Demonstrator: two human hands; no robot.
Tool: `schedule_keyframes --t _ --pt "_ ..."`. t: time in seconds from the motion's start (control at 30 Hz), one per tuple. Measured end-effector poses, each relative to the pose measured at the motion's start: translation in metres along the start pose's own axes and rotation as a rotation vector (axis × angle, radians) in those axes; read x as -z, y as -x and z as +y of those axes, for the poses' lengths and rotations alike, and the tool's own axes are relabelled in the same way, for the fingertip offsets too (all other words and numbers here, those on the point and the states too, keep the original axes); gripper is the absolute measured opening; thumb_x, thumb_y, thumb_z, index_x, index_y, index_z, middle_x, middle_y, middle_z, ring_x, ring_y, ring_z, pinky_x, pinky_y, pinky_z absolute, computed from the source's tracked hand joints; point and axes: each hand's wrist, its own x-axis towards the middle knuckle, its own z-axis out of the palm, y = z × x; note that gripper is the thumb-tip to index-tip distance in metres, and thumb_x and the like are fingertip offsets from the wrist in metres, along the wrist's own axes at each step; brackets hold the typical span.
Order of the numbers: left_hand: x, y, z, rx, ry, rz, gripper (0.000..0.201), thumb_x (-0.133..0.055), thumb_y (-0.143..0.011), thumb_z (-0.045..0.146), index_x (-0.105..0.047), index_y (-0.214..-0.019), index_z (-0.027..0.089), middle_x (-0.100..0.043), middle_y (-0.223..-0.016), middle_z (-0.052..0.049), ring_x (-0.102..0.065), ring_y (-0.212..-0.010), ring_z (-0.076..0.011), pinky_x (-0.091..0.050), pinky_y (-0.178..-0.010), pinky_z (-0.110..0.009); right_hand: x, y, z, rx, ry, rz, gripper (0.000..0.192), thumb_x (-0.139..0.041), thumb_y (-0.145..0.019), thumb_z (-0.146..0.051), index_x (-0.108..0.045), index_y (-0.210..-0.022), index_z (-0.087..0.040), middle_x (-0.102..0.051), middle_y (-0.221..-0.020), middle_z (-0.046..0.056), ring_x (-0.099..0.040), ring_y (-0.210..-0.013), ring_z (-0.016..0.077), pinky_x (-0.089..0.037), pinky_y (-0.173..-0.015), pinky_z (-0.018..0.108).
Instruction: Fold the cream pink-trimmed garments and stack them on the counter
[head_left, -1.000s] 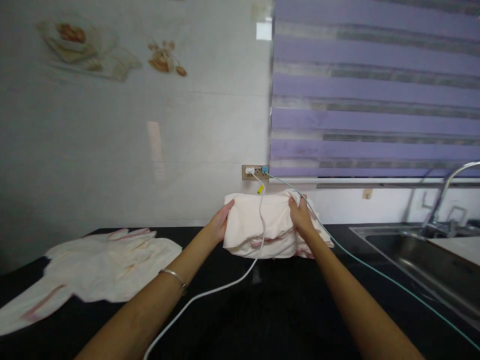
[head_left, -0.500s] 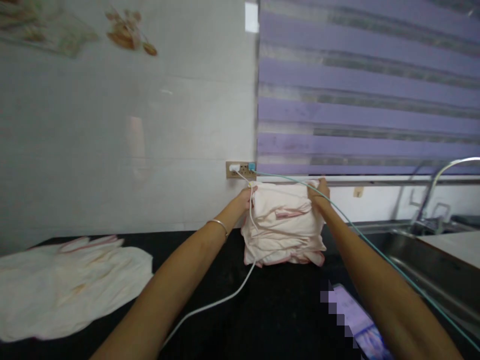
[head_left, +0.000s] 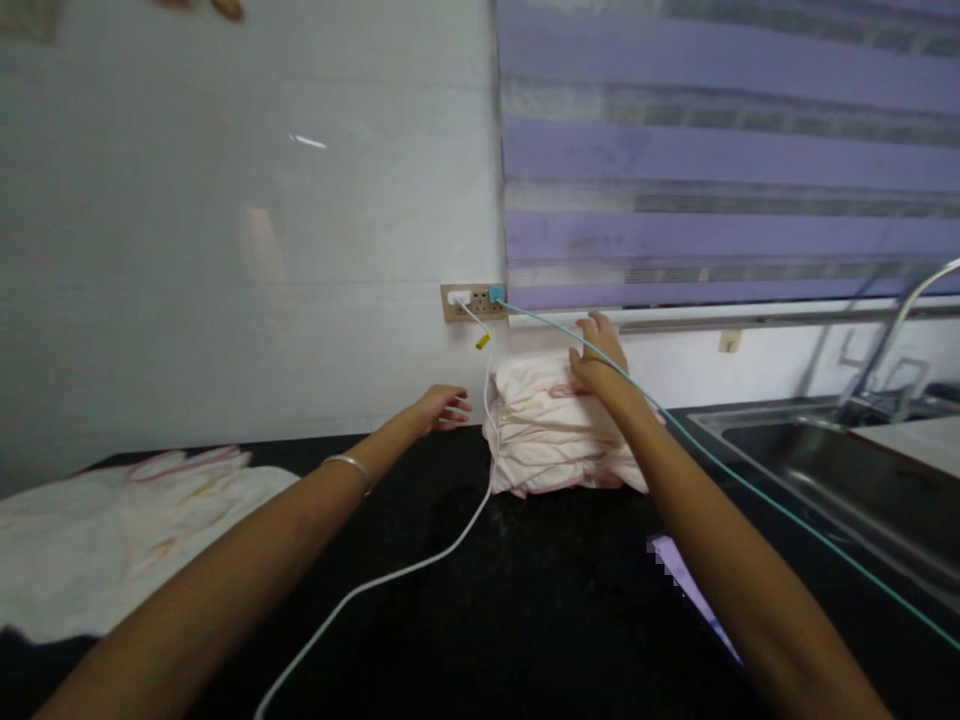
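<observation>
- Folded cream cloth stack [head_left: 555, 440] on the black desk [head_left: 525, 600], against the wall just below the wall socket [head_left: 474, 300].
- Right hand [head_left: 596, 355] resting on top of the stack's far right part, grip loose with fingers spread, clasping nothing.
- Left hand [head_left: 444, 406] just left of the stack, apart from it, grip open with fingers lightly curled.
- White cable [head_left: 420, 570] hanging from the socket, down along the stack's left edge.
- Teal cable [head_left: 720, 470] from the socket, crossing over the right wrist.
- Spread cream cloth [head_left: 112, 540] well left of the stack.
- Sink [head_left: 840, 470] right of the stack.
</observation>
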Motion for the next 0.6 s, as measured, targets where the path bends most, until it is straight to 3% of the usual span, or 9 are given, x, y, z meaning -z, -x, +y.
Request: schedule_keyframes --t 0.1,0.17,0.27,0.37,0.43,0.5,0.6 --pt "0.019 0.04 -0.025 0.008 -0.009 -0.008 0.038 -0.071 -0.079 0.046 -0.059 -0.1 0.017 -0.068 -0.078 -0.002 -0.059 -0.055 -0.0108 -0.04 -0.048 -0.019 -0.008 0.021 -0.032 -0.006 0.012 -0.287 0.05 -0.051 -0.099 -0.039 -0.051 -0.143 -0.016 -0.048 -0.153 0.017 -0.052 -0.132 0.0283 -0.041 -0.111 0.043" --pt "0.026 0.064 -0.047 -0.014 -0.017 -0.006 0.046 -0.072 -0.073 0.055 -0.059 -0.097 0.018 -0.065 -0.071 0.001 -0.05 -0.046 -0.008 -0.03 -0.043 -0.018 -0.012 0.035 -0.047 -0.009 0.026 -0.356 0.035 -0.048 -0.1 -0.037 -0.064 -0.124 -0.017 -0.065 -0.133 0.016 -0.057 -0.124 0.0284 -0.04 -0.11 0.047" --pt "0.034 0.091 -0.08 -0.047 -0.038 0.017 0.056 -0.068 -0.067 0.067 -0.057 -0.093 0.019 -0.06 -0.064 0.004 -0.041 -0.041 -0.0073 -0.023 -0.041 -0.019 -0.009 0.053 -0.065 -0.014 0.054 -0.325 0.031 -0.044 -0.101 -0.029 -0.067 -0.113 -0.013 -0.066 -0.128 0.019 -0.055 -0.126 0.0324 -0.036 -0.113 0.054" --pt "0.04 0.111 -0.105 -0.083 -0.076 0.049 0.058 -0.059 -0.067 0.074 -0.054 -0.088 0.021 -0.055 -0.058 0.005 -0.035 -0.039 -0.008 -0.021 -0.04 -0.021 -0.002 0.084 -0.096 0.08 -0.02 -0.122 0.031 -0.043 -0.098 -0.021 -0.063 -0.119 -0.01 -0.058 -0.138 0.023 -0.048 -0.135 0.0319 -0.034 -0.117 0.048" --pt "0.042 0.122 -0.114 -0.112 -0.122 0.069 0.054 -0.054 -0.071 0.074 -0.052 -0.084 0.022 -0.052 -0.054 0.005 -0.032 -0.038 -0.0083 -0.021 -0.041 -0.022 -0.004 0.122 -0.126 0.184 -0.168 -0.028 0.031 -0.043 -0.097 -0.02 -0.06 -0.122 -0.011 -0.057 -0.136 0.021 -0.048 -0.133 0.0302 -0.038 -0.114 0.043" --pt "0.043 0.135 -0.117 -0.151 -0.189 0.088 0.046 -0.049 -0.078 0.067 -0.052 -0.083 0.022 -0.051 -0.054 0.005 -0.033 -0.04 -0.0091 -0.024 -0.044 -0.023 -0.015 0.168 -0.158 0.233 -0.304 -0.124 0.028 -0.043 -0.098 -0.022 -0.06 -0.12 -0.015 -0.063 -0.123 0.017 -0.057 -0.118 0.0271 -0.046 -0.103 0.039" --pt "0.038 0.156 -0.114 -0.217 -0.338 0.114 0.033 -0.048 -0.088 0.052 -0.057 -0.082 0.02 -0.056 -0.058 0.002 -0.048 -0.05 -0.0131 -0.035 -0.053 -0.025 -0.042 0.23 -0.188 0.204 -0.336 -0.339 0.026 -0.039 -0.1 -0.018 -0.064 -0.109 -0.019 -0.068 -0.105 0.011 -0.064 -0.101 0.0243 -0.048 -0.093 0.036"
